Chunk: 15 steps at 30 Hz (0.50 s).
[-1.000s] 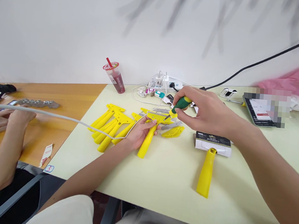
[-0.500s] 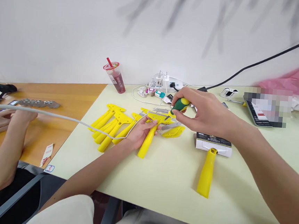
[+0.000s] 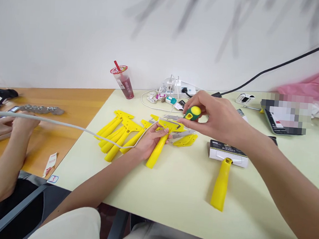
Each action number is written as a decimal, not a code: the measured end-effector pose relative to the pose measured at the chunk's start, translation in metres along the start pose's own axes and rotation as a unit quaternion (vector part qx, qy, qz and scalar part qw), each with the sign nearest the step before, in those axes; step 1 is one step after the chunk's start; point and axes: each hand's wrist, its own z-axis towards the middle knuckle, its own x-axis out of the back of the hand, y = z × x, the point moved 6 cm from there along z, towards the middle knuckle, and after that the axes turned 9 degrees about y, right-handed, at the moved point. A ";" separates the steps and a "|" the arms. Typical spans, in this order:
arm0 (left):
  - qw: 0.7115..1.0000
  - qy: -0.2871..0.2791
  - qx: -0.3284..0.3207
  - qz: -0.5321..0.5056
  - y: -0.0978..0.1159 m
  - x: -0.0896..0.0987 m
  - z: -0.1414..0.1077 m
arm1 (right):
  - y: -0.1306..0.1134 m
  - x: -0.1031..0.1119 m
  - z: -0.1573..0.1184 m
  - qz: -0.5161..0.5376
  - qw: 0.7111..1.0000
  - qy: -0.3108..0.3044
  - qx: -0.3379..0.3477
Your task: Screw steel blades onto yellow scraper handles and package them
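Our left hand (image 3: 152, 143): curled and grasping a yellow scraper (image 3: 157, 148) by the handle, just below its head.
Our right hand (image 3: 215, 117): pinching a screwdriver (image 3: 192, 113) between thumb and fingers, its green-and-yellow handle turned end-on towards us and its shaft hidden.
Where the tools are: both are over the pale table (image 3: 186, 200), the screwdriver close above the scraper's head, not clearly touching it.
Beside the scraper: loose steel blades (image 3: 182, 133) and yellow pieces (image 3: 185, 140) lie just right of its head.
To our left: a heap of yellow scrapers (image 3: 115, 138) lies just beyond our left hand.
To our right: a carded scraper (image 3: 221, 180) lies on the table, handle pointing towards us.
Further back: we see a power strip (image 3: 176, 88), a drink cup (image 3: 123, 82) with a red straw and a phone (image 3: 276, 122), partly pixelated.
Next to us: a co-worker's hands (image 3: 14, 123) rest on a wooden table (image 3: 66, 98), with a gray cable (image 3: 64, 125) running above them towards our left hand.
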 end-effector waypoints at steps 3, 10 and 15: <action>1.000 -0.004 0.003 0.001 0.001 -0.001 -0.001 | 0.008 -0.002 0.000 -0.003 1.000 0.022 -0.013; 1.000 -0.005 0.000 -0.009 0.000 -0.002 0.001 | 0.010 -0.009 -0.002 0.000 0.999 0.019 0.037; 1.000 -0.003 -0.002 -0.011 -0.001 0.000 0.004 | 0.010 -0.012 -0.005 0.044 0.997 -0.024 0.054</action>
